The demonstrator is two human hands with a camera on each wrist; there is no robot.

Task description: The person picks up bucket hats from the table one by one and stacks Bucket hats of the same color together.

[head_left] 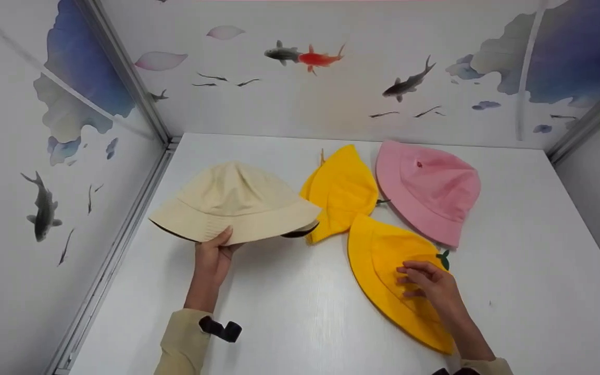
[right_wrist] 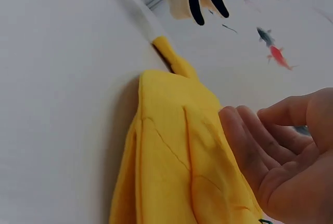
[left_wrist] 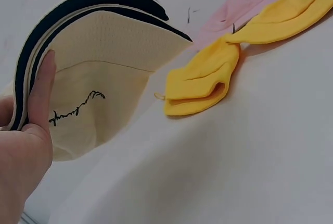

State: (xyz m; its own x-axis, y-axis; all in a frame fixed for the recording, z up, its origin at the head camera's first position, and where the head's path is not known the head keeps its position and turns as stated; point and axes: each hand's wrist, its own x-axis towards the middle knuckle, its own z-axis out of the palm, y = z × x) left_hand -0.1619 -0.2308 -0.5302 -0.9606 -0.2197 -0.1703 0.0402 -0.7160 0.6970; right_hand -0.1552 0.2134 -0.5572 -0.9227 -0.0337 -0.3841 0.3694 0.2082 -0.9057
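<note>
My left hand (head_left: 215, 259) grips the brim of a cream bucket hat (head_left: 235, 195), thumb on one side and fingers on the other. The hat is folded flat and held above the white table; black edging and dark script lettering show in the left wrist view. My right hand (head_left: 433, 286), its fingers loosely bent and holding nothing, is over a yellow bucket hat (head_left: 383, 260) with a green leaf tip. Whether it touches that hat I cannot tell. Another yellow hat (head_left: 341, 190) lies folded behind it, beside a pink bucket hat (head_left: 440, 182) with a small red mark.
The white table (head_left: 289, 323) meets a back wall (head_left: 331, 109) painted with fish and petals. Side panels with metal frame rails (head_left: 123, 229) enclose it left and right. A black strap (head_left: 220, 329) sits on my left sleeve.
</note>
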